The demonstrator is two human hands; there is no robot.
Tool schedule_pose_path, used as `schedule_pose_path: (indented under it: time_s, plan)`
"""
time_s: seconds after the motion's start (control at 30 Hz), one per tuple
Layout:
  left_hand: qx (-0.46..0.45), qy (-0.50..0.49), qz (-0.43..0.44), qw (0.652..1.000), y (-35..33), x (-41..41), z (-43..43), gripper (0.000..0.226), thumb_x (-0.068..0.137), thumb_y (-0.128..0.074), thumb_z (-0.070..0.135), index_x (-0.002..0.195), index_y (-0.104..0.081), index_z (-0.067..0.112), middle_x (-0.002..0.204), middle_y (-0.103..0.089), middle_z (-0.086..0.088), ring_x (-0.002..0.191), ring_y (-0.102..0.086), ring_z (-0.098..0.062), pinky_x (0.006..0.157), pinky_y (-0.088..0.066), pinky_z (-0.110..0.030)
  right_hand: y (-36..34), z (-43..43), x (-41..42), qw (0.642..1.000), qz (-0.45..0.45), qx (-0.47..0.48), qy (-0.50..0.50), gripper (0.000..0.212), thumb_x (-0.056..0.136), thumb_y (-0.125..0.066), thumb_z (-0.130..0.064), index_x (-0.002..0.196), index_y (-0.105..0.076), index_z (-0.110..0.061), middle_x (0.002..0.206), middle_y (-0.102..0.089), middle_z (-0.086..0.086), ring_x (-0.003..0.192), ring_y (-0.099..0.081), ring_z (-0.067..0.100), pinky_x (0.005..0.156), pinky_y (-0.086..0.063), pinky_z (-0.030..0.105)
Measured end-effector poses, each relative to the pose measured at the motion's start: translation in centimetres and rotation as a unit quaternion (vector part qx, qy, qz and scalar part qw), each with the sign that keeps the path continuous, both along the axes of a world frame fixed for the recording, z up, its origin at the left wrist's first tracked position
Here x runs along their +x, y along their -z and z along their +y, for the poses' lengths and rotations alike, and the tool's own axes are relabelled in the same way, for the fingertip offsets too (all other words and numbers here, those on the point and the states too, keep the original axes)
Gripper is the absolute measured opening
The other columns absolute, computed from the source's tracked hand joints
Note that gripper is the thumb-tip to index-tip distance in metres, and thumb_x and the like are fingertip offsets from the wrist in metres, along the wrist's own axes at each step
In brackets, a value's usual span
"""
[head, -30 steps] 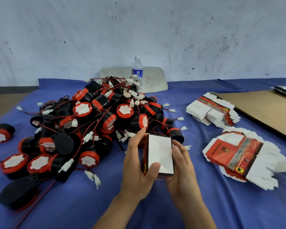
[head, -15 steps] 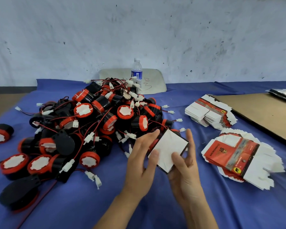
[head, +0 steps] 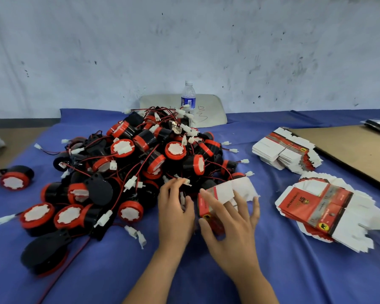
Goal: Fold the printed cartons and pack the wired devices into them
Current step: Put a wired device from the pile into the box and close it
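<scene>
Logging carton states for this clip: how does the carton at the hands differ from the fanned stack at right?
The held carton is opened into a box, white flaps up; the fanned stack lies flat. The held carton is single, held by the right hand; the fanned stack is many, untouched on the blue cloth. Both show red print and white flaps.

The carton [head: 225,190] no longer stands with its white panel facing the camera. It is turned over, red printed face up, with the open white flaps pointing to 1 o'clock. The left hand [head: 176,207] has released the carton and now lies at its 9 o'clock side, fingers extended toward 12 o'clock at the near edge of the device pile [head: 140,163], by a white connector [head: 187,182]. The right hand [head: 230,235] alone holds the carton, fingers spread over it.
</scene>
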State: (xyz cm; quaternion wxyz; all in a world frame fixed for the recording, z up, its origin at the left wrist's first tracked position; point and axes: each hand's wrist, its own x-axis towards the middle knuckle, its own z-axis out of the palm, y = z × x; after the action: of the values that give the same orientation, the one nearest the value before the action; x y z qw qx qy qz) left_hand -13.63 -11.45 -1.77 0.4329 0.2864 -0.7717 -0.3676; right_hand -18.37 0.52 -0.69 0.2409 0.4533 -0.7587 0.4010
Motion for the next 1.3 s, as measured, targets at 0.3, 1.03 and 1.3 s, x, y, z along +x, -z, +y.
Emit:
schedule_pose_path:
  time_s: [0.3,1.03,1.3]
  plan:
    - [0.043,0.013,-0.023,0.999,0.4,-0.2,-0.3,0.042,0.098,-0.051,0.015,0.139,-0.044,0.023,0.139,-0.039,0.005,0.123,-0.048,-0.013,0.086,-0.037,-0.011,1.1,-0.5,-1.0,0.996,0.023,-0.084,-0.002,0.019,0.081,-0.052,-0.019,0.090,-0.069,-0.023,0.083,-0.064,-0.015,0.122,-0.048,0.018,0.106,-0.027,0.049]
    - [0.053,0.240,0.023,0.969,0.3,-0.9,2.1,0.091,0.067,-0.078,0.044,0.136,-0.020,0.058,0.141,-0.028,0.043,0.133,-0.026,0.017,0.100,-0.025,0.000,-10.1,-7.0,-7.3,0.950,-0.254,0.183,-0.019,0.046,0.086,-0.068,-0.027,0.127,-0.051,-0.016,0.112,-0.061,0.004,0.104,-0.058,0.022,0.078,-0.043,0.027]
    - [0.100,0.207,0.003,0.973,0.7,-1.0,1.3,0.086,0.056,-0.079,0.055,0.118,-0.023,0.074,0.125,-0.032,0.052,0.118,-0.033,0.025,0.089,-0.033,0.003,-8.7,-12.4,-9.6,0.892,-0.253,0.374,-0.020,0.038,0.073,-0.080,-0.032,0.093,-0.053,-0.015,0.096,-0.055,0.003,0.075,-0.049,0.014,0.057,-0.038,0.025]
